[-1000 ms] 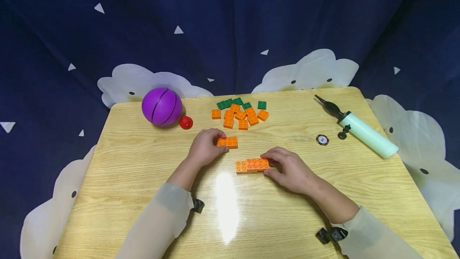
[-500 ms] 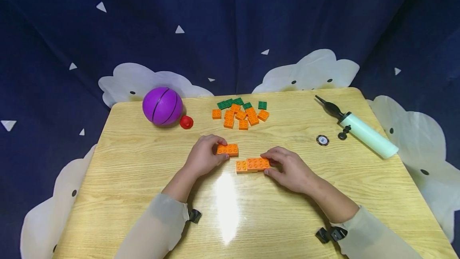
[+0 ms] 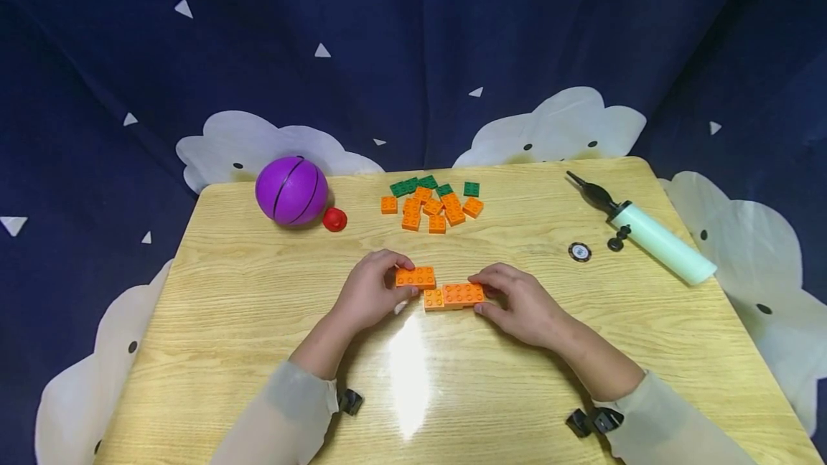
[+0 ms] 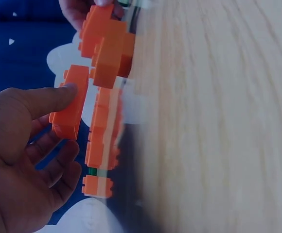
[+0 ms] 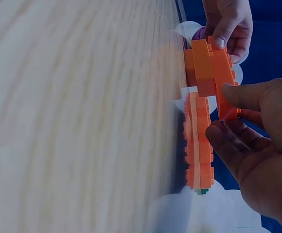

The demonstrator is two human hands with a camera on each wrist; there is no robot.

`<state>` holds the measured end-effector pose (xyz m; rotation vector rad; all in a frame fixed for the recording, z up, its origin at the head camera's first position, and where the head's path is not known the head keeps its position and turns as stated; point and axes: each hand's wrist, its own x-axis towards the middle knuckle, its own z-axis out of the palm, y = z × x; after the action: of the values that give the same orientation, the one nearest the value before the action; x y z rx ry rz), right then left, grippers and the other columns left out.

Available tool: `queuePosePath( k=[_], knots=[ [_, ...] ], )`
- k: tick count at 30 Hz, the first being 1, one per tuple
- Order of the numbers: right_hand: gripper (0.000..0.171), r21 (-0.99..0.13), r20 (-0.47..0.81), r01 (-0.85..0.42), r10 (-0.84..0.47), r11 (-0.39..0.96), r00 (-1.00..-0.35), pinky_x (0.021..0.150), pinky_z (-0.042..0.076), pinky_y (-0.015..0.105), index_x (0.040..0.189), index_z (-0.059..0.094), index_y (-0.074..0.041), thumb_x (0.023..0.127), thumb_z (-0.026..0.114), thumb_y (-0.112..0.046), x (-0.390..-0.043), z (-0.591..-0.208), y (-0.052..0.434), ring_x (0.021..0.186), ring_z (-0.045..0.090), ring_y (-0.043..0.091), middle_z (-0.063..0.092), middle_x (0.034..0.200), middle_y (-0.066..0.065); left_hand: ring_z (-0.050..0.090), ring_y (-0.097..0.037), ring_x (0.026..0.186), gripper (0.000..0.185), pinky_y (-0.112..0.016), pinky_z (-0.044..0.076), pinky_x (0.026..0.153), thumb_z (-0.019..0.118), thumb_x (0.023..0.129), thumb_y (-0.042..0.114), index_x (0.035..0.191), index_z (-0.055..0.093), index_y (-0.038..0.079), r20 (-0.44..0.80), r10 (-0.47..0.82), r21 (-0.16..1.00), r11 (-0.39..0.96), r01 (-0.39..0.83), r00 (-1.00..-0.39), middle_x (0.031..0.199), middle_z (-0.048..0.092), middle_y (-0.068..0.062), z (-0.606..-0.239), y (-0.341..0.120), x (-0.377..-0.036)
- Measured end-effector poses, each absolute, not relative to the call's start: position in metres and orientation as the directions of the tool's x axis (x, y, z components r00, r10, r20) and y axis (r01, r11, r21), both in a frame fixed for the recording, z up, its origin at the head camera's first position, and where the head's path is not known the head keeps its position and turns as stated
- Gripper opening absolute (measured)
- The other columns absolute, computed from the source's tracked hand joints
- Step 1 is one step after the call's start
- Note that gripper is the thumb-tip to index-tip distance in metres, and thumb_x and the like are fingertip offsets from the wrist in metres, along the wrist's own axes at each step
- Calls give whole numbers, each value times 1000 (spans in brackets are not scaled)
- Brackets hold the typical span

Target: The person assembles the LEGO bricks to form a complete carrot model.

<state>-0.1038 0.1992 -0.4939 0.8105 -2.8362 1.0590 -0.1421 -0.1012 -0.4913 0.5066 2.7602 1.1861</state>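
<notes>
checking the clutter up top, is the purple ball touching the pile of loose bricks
No, the purple ball sits apart at the far left, with a red piece and bare table between it and the brick pile.

Orange and green bricks (image 3: 431, 204), purple ball (image 3: 291, 191), red cap (image 3: 334, 219), mint pump (image 3: 660, 242), wood-grain table (image 3: 258, 307).

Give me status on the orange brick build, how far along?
Done: a short stack of orange plastic bricks stands on the wooden table, gripped by the right hand. In hand: the left hand pinches a loose orange brick beside it, not yet joined. Left: the pile of orange and green bricks lies untouched.
</notes>
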Motion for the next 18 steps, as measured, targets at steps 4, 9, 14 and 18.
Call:
queuePosePath(
  k=[4,9,14,18],
  knots=[
    [42,-608,182,-469,-462,641,-868,89,58,39,129,71,-10,89,83,-15,-104,-494,199,107,66,16,66,123,-1,58,-25,89,30,-38,47,79,89,84,26,109,72,24,46,351,728,629,272,-935,106,66,13,-487,-100,-138],
    [42,-610,180,-466,-461,641,-869,89,58,38,129,71,-9,89,83,-15,-104,-494,198,106,66,14,67,122,-1,58,-25,83,30,-37,46,73,89,84,26,108,72,24,56,374,730,617,293,-926,101,64,13,-484,-99,-133],
    [42,-615,171,-458,-458,642,-872,88,58,37,129,71,-10,89,83,-15,-104,-494,197,105,66,14,66,122,-2,57,-22,79,31,-35,46,71,90,83,25,108,72,25,49,389,725,619,301,-920,99,64,14,-485,-97,-130],
    [41,-618,162,-452,-458,643,-874,89,58,37,129,71,-11,90,83,-15,-104,-493,197,106,66,15,66,123,-2,58,-21,83,34,-34,47,73,90,83,26,112,73,24,42,402,720,623,307,-915,102,65,13,-488,-96,-128]
  ],
)
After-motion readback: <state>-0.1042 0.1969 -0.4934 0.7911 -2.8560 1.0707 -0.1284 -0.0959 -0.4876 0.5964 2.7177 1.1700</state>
